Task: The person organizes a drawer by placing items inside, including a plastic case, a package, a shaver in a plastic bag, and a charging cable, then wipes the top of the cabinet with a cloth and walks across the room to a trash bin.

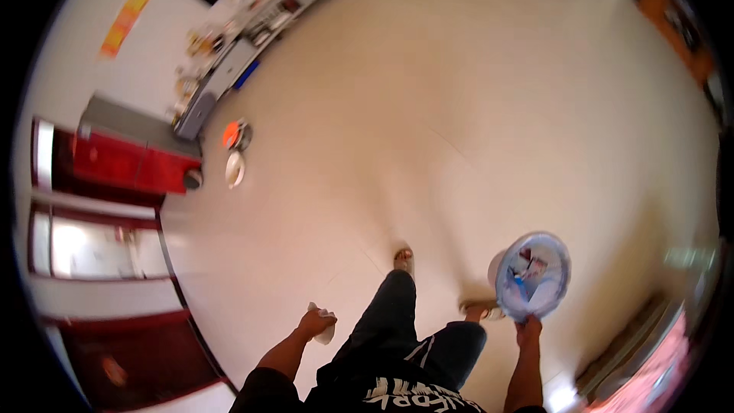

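Observation:
My left hand is closed around a crumpled white cloth or tissue, held low to the left of my legs. With my right hand I grip the near rim of a round waste bin, which hangs tilted above the floor at my right. A pale liner covers its rim. Inside lie scraps of paper or packaging and a blue piece. My sandalled feet are apart on the floor, as in a stride.
A long low cabinet with many items lines the upper left wall, near a red cabinet. A white basin and an orange item lie on the floor. Furniture with pink fabric stands at lower right.

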The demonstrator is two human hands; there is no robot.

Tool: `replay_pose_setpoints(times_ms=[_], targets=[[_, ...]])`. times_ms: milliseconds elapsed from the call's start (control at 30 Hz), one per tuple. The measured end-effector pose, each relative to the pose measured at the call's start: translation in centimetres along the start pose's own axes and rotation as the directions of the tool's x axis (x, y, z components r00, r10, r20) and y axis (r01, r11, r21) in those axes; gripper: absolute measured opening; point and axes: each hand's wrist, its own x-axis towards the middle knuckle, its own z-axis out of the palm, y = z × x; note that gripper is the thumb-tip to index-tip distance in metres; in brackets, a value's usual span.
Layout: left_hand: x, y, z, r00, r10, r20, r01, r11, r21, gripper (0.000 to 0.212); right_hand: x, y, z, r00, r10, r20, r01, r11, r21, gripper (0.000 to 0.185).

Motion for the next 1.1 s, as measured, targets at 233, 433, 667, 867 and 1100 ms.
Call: replay_pose_setpoints(times_ms=[233, 433, 667, 867, 1100], targets=[[-7.4, 0.9, -2.4, 0.931, -0.364, -0.015, 0.206, 0.56, -0.802, 0.047, -6.7, -3.8, 13.7, 0.997, -0.023, 0.077, 0.036, 0.986, -0.162, 0.048], [-18.3, 0.3, 0.2, 0.918, -0.396, -0.038, 0.181, 0.501, -0.846, 0.045, -16.4, -7.4, 19.5, 0.98, -0.026, 0.197, 0.086, 0.949, -0.304, 0.05], [-27.9, -1.5, 3.1, 0.868, -0.489, 0.087, 0.224, 0.229, -0.947, 0.057, -24.0, -8.1, 24.2, 0.96, -0.038, 0.276, 0.147, 0.91, -0.387, 0.045], [-23.9, -1.0, -0.5, 0.818, -0.564, 0.113, 0.247, 0.167, -0.955, 0.051, -20.5, -7.5, 31.0, 0.966, 0.024, 0.258, 0.08, 0.919, -0.386, 0.047], [-22.3, -0.4, -9.9, 0.711, -0.663, 0.234, 0.092, -0.243, -0.966, 0.065, -20.1, -3.0, 55.5, 0.948, 0.087, 0.308, 0.174, 0.667, -0.724, 0.047]])
